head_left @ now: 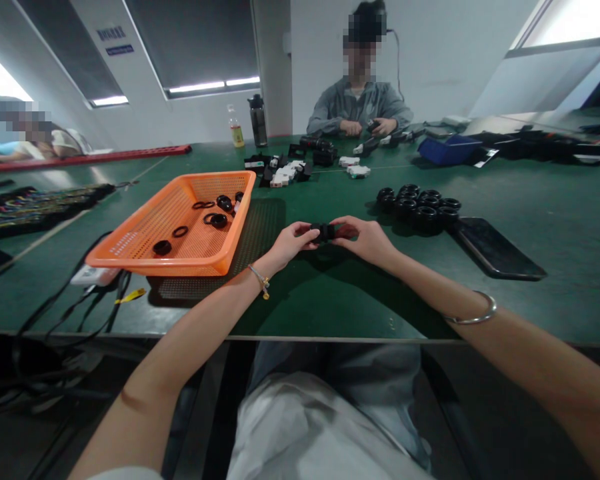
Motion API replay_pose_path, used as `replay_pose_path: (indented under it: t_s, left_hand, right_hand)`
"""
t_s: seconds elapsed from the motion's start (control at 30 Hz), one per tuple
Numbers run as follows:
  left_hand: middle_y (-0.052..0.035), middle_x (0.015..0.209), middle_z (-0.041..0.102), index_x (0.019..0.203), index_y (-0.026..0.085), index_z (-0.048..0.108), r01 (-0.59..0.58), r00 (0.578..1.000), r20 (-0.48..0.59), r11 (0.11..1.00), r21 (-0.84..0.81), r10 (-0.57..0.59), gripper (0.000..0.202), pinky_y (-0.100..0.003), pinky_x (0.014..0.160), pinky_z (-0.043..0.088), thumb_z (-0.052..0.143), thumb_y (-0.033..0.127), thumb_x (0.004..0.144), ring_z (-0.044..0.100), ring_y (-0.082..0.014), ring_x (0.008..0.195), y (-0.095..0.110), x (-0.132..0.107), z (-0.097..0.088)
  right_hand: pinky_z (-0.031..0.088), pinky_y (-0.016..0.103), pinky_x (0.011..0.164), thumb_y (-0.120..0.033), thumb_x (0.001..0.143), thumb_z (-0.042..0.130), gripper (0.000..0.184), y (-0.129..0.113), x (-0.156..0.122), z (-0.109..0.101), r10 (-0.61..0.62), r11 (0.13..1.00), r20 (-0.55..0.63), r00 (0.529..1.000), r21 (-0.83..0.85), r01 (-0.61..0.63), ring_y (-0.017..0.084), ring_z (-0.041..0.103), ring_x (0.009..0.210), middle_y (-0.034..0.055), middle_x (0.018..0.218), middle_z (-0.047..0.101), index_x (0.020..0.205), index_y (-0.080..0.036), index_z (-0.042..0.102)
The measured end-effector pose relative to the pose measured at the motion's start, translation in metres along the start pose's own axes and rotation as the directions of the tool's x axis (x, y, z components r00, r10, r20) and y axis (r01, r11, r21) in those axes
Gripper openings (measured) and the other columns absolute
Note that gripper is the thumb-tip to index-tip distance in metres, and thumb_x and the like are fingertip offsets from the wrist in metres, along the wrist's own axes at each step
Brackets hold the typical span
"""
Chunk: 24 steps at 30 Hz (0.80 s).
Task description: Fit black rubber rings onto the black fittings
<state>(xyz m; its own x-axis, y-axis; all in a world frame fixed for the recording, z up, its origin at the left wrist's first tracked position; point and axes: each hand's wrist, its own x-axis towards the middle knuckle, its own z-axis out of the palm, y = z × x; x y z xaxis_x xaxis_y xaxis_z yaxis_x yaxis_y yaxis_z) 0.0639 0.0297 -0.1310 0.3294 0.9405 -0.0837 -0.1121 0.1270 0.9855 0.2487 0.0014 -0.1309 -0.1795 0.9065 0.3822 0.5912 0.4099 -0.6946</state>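
Note:
Between both hands, just above the green table (305,310), is a small black cylindrical part (323,233) with a ridged side. My left hand (294,244) pinches its left end with thumb and fingers. At the other end, my right hand (361,239) closes its fingertips on the same part. Its exact kind is too small to make out. To my left stands an orange perforated basket (180,267), with several loose black rings and short cylinders inside. A cluster of black ring-shaped parts (427,215) sits right of my right hand.
A dark smartphone (497,248) lies beside the black cluster. Cables (75,300) and a white plug strip lie left of the basket. Farther back are white and black pieces (285,172), a blue bin (449,149), two bottles and a person (359,107) seated opposite. Another person sits far left.

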Motion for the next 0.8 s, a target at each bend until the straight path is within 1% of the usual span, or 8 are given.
replay_pose_path:
  t_s: [0.13, 0.27, 0.43, 0.6, 0.7, 0.8]
  left_hand:
    - [0.0000, 0.084, 0.057, 0.088, 0.010, 0.056, -0.024, 1.000, 0.012, 1.000, -0.009, 0.024, 0.017, -0.031, 0.080, 0.054, 0.066, 0.011, 0.074, 0.060, -0.0064, 0.069, -0.0018, 0.0003, -0.0008]
    - [0.0001, 0.085, 0.056, 0.087, 0.010, 0.056, -0.033, 0.999, 0.016, 0.999, -0.001, 0.033, 0.016, -0.032, 0.081, 0.054, 0.065, 0.011, 0.074, 0.059, -0.0062, 0.070, -0.0022, -0.0001, -0.0012]
    - [0.0004, 0.085, 0.056, 0.089, 0.010, 0.056, -0.053, 0.998, 0.023, 0.998, 0.018, 0.052, 0.019, -0.031, 0.080, 0.054, 0.066, 0.012, 0.074, 0.059, -0.0061, 0.069, -0.0026, 0.0002, -0.0019]
    - [0.0012, 0.085, 0.056, 0.089, 0.011, 0.055, -0.056, 0.998, 0.011, 0.996, 0.075, 0.055, 0.018, -0.028, 0.076, 0.055, 0.065, 0.011, 0.074, 0.058, -0.0044, 0.063, -0.0022, -0.0003, -0.0014]
    - [0.0016, 0.085, 0.056, 0.089, 0.011, 0.055, -0.067, 0.998, 0.022, 0.994, 0.081, 0.065, 0.019, -0.026, 0.073, 0.055, 0.066, 0.011, 0.073, 0.058, -0.0041, 0.064, -0.0030, -0.0001, -0.0019]
    - [0.0014, 0.085, 0.056, 0.089, 0.011, 0.055, -0.077, 0.997, 0.033, 0.994, 0.082, 0.074, 0.020, -0.026, 0.073, 0.055, 0.067, 0.012, 0.073, 0.057, -0.0042, 0.064, -0.0038, 0.0002, -0.0026]
  right_hand:
    - [0.055, 0.036, 0.076, -0.021, 0.069, 0.067, 0.031, 0.0000, 0.0001, -0.0009, 0.014, 1.000, 0.004, 1.000, -0.019, -0.014, 0.019, 0.069, 0.072, 0.0027, 0.076, 0.073, 0.100, -0.018, 0.068]
    - [0.055, 0.036, 0.077, -0.022, 0.069, 0.067, 0.033, -0.0011, 0.0001, -0.0012, 0.033, 0.999, 0.004, 0.999, -0.024, -0.033, 0.020, 0.069, 0.073, 0.0033, 0.077, 0.073, 0.101, -0.017, 0.069]
    - [0.055, 0.035, 0.076, -0.022, 0.069, 0.068, 0.034, -0.0005, 0.0004, -0.0010, 0.039, 0.999, 0.004, 0.999, -0.020, -0.039, 0.020, 0.069, 0.073, 0.0035, 0.076, 0.073, 0.102, -0.016, 0.070]
    - [0.055, 0.035, 0.073, -0.026, 0.070, 0.067, 0.030, 0.0042, 0.0011, -0.0005, 0.005, 1.000, 0.011, 1.000, -0.018, -0.005, 0.020, 0.068, 0.072, 0.0031, 0.076, 0.073, 0.099, -0.019, 0.071]
    - [0.053, 0.035, 0.073, -0.027, 0.071, 0.066, 0.030, 0.0054, 0.0015, -0.0008, 0.004, 0.999, 0.023, 1.000, -0.038, -0.003, 0.021, 0.068, 0.073, 0.0041, 0.078, 0.073, 0.099, -0.018, 0.071]
    - [0.052, 0.035, 0.072, -0.028, 0.073, 0.065, 0.029, 0.0047, 0.0019, -0.0016, -0.001, 0.996, 0.037, 0.999, -0.090, 0.005, 0.021, 0.066, 0.073, 0.0045, 0.079, 0.072, 0.099, -0.018, 0.070]
